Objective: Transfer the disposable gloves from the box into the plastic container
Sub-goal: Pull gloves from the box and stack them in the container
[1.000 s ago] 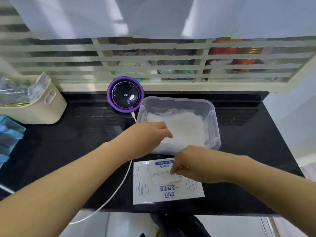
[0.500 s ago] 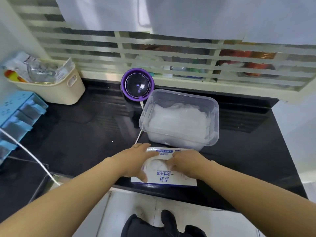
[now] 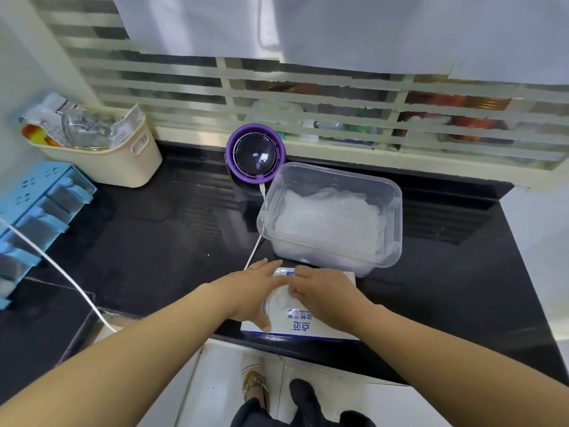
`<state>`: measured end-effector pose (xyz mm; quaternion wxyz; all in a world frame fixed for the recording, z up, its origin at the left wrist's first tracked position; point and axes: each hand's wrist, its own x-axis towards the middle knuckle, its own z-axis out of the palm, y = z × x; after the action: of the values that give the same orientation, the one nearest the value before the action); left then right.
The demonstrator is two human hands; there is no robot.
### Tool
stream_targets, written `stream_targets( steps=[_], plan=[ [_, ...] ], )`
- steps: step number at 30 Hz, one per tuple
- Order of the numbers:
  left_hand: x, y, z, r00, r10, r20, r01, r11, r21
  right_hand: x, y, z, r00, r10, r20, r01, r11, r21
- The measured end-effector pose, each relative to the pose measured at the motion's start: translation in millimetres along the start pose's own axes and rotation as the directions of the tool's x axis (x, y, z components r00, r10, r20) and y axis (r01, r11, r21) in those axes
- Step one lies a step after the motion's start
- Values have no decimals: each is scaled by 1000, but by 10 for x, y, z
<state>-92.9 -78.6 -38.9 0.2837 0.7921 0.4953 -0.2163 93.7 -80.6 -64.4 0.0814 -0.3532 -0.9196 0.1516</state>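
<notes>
The white glove box [image 3: 308,328] with blue print lies at the front edge of the black counter [image 3: 147,241]. My left hand [image 3: 252,291] presses flat on its left side, thumb hooked over the near edge. My right hand [image 3: 323,291] rests on the box top, its fingertips curled at the opening, pinching the translucent gloves [image 3: 281,298] that poke out. Just behind the box stands the clear plastic container [image 3: 397,211], holding a heap of white disposable gloves [image 3: 329,223].
A purple round device [image 3: 255,154] stands behind the container, its white cable [image 3: 254,254] running past the box. A cream basket [image 3: 123,161] of packets and a blue drawer organiser [image 3: 37,211] sit at the left. Another white cable [image 3: 61,272] crosses the left counter.
My left hand has left the container and come down onto the box's left side. The right hand stays at the opening. The view has pulled back and turned left.
</notes>
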Motion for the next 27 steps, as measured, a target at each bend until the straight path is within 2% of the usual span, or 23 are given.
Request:
stream_targets(
  steps=[4, 8, 10, 13, 15, 17, 19, 20, 21, 23, 25, 27],
  plan=[
    [16, -32, 12, 1000, 1, 7, -1, 1000, 30, 24, -65, -168, 987, 146, -65, -139, 985, 100],
    [-29, 20, -55, 999, -12, 36, 11, 1000, 28, -100, -69, -459, 957, 224, -185, -171, 949, 264],
    [-59, 53, -96, 998, -52, 48, 53, 998, -26, -60, -56, -679, 898, 276, -343, -149, 924, 353],
    [-114, 94, -198, 999, 17, 40, -18, 1000, 12, 85, -22, -1108, 790, 287, -542, -94, 930, 354],
    [-194, 89, -397, 998, 57, 17, -55, 994, -91, 150, 20, -1363, 779, 277, -563, -98, 940, 327],
    [-292, 25, -669, 996, 85, 23, -73, 947, -312, 163, 64, -1560, 811, 268, -520, -138, 952, 274],
    [-387, -81, -929, 984, 173, 34, -118, 787, -605, 147, 93, -1712, 838, 243, -488, -157, 965, 211],
    [-422, -133, -1021, 973, 232, -10, -160, 637, -754, 142, 102, -1771, 850, 232, -473, -166, 970, 177],
    [-446, -168, -1095, 960, 271, -74, -191, 437, -879, 140, 105, -1821, 860, 222, -459, -180, 974, 135],
    [-428, -206, -1233, 931, 313, -186, -218, 72, -973, 140, 102, -1920, 871, 199, -448, -208, 978, 30],
    [-417, -123, -1373, 890, 366, -273, -251, -108, -962, 142, 72, -2012, 882, 156, -445, -203, 977, -61],
    [-382, 4, -1486, 868, 360, -342, -291, -187, -938, 143, 29, -2090, 893, 107, -436, -182, 974, -134]
  ],
)
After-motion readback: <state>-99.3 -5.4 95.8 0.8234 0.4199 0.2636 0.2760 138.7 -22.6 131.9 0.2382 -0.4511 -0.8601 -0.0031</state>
